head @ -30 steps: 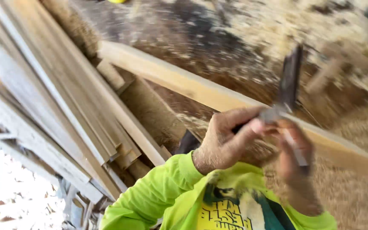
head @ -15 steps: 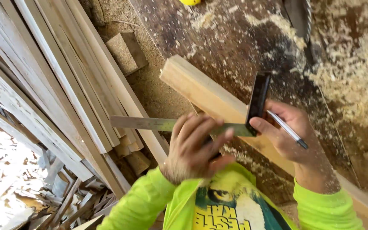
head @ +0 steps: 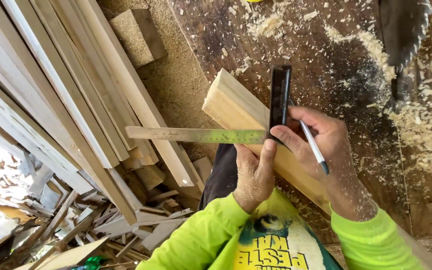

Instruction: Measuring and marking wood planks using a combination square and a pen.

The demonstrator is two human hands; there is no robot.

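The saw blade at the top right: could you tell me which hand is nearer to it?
Right. The right hand lies below the saw blade; the left hand sits farther down-left.

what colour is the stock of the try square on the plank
Black: the flat metal try square's stock is black, its blade greenish steel, clearest in the head view.

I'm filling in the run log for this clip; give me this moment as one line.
left hand: under steel rule | right hand: holds try square and pencil | square on wooden board | saw blade nearby
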